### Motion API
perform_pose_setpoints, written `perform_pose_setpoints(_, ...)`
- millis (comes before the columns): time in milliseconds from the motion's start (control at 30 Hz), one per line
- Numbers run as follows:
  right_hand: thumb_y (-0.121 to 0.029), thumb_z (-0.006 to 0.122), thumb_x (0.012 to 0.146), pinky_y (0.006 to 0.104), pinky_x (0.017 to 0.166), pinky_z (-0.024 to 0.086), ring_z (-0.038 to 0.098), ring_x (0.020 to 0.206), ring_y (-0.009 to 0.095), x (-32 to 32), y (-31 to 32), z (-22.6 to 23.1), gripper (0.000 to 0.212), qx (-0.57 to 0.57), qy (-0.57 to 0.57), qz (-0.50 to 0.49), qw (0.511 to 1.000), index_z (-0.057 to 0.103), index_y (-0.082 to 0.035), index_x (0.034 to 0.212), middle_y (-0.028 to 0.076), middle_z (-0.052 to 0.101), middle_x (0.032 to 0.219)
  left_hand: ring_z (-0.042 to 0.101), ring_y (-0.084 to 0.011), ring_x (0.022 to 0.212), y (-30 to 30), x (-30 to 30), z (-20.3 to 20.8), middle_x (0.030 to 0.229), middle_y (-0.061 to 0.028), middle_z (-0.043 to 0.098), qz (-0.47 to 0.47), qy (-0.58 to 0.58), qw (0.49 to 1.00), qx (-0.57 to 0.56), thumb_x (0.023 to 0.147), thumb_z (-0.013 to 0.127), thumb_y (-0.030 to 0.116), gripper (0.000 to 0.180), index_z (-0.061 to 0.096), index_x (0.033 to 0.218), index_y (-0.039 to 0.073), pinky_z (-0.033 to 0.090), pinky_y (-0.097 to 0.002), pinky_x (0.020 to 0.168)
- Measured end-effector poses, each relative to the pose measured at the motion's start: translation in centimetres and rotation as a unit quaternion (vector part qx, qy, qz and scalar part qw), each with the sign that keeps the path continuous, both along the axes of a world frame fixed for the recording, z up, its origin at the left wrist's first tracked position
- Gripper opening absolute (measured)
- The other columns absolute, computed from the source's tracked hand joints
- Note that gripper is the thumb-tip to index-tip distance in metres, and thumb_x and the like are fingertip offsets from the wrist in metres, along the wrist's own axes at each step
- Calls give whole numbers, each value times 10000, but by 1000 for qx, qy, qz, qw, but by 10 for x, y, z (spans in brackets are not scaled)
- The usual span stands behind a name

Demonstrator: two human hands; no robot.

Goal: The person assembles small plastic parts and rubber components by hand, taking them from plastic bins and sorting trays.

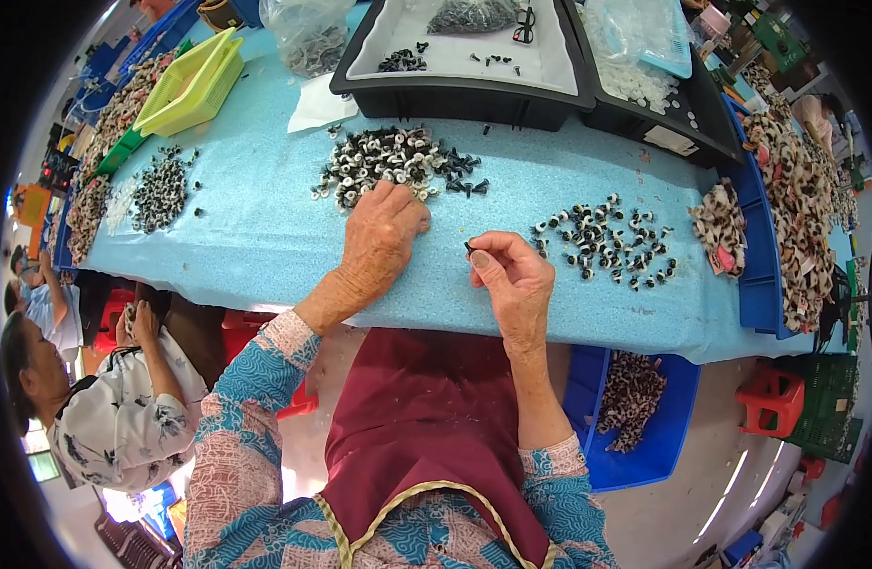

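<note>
My left hand (pixel 387 232) is at the near edge of a heap of small white ring-shaped and black plastic pieces (pixel 379 161). Its fingers are curled down onto the heap, and the fingertips are hidden. Slightly above the blue tabletop, my right hand (pixel 514 280) pinches a small black plastic peg (pixel 469 247) between thumb and forefinger. Loose black pegs (pixel 464 175) lie at the heap's right side. To the right of my right hand are scattered black-and-white pieces (pixel 607 242), each looking like a black peg with a white ring on it.
Behind the heap stands a black tray (pixel 464 100) with a white liner; another black bin (pixel 664 123) holds white discs. Yellow-green baskets (pixel 191 85) sit at the left. Patterned plush pieces fill a blue crate (pixel 763 247) at right. A seated person (pixel 123 408) works at my left.
</note>
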State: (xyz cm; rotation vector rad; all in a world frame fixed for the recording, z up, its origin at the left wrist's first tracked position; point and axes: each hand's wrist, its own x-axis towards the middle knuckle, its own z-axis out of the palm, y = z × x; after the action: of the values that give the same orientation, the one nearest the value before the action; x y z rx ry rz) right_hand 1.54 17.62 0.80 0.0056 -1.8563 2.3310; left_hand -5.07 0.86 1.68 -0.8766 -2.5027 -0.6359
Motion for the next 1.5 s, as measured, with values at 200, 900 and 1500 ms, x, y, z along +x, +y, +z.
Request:
perform_pose_setpoints(200, -18, 613, 799, 183, 521, 418, 518, 581, 66, -1, -1, 0, 89, 5, -8, 2, 1000, 600, 15, 880, 25, 591, 728, 495, -227, 734, 5, 5, 5, 745, -63, 487, 37, 6, 999, 9, 707, 622, 83, 74, 567, 746, 53, 414, -331, 624)
perform_pose_setpoints(900, -1, 600, 801, 202, 578, 480, 570, 637, 81, 0, -2, -2, 90, -25, -7, 43, 999, 598, 23, 887, 35, 610, 745, 365, -42, 479, 21, 38, 26, 599, 37, 447, 31, -605, 616, 504, 864, 564, 184, 179, 580, 835, 8, 263, -198, 412)
perform_pose_setpoints(1500, 30, 594, 786, 219, 580, 482, 573, 653, 111, 1, -2, 3, 138, 36, 74, 122, 989, 615, 27, 922, 60, 601, 802, 483, -71, 470, 3, 34, 21, 635, -60, 578, -35, -654, 590, 473, 738, 698, 78, 158, 598, 795, -31, 371, -186, 379)
